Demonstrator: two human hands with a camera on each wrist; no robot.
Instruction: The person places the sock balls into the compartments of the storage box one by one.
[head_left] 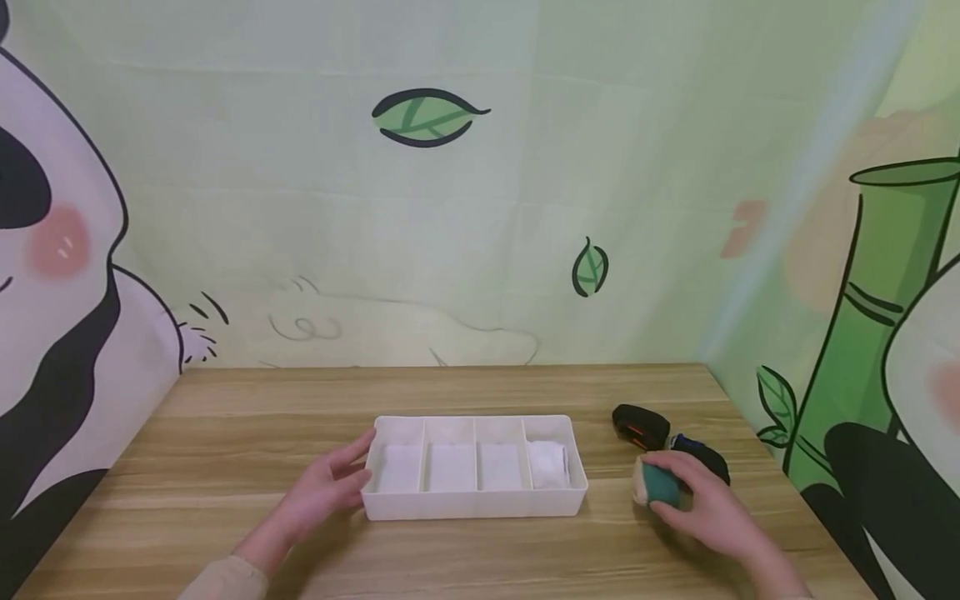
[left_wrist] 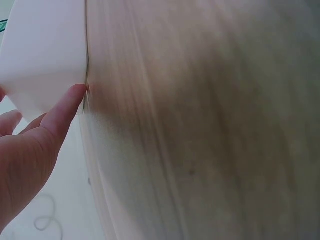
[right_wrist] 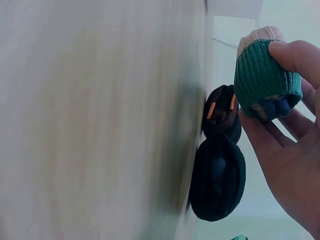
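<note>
A white tray [head_left: 474, 503] with several compartments lies mid-table; its rightmost compartment holds a white rolled sock [head_left: 547, 463]. My left hand [head_left: 333, 486] rests with straight fingers [left_wrist: 66, 107] against the left end wall of the tray [left_wrist: 45, 50]. My right hand [head_left: 708, 510] grips a rolled green and cream sock [head_left: 657, 487] to the right of the tray, just above the table. In the right wrist view the green sock [right_wrist: 264, 75] sits between my thumb and fingers [right_wrist: 292, 57].
A black rolled sock with orange marks [head_left: 640, 425] [right_wrist: 220, 117] and a dark navy rolled sock [head_left: 703, 455] [right_wrist: 217, 182] lie on the wooden table [head_left: 225, 433] behind my right hand. Painted walls close the table at the back and right.
</note>
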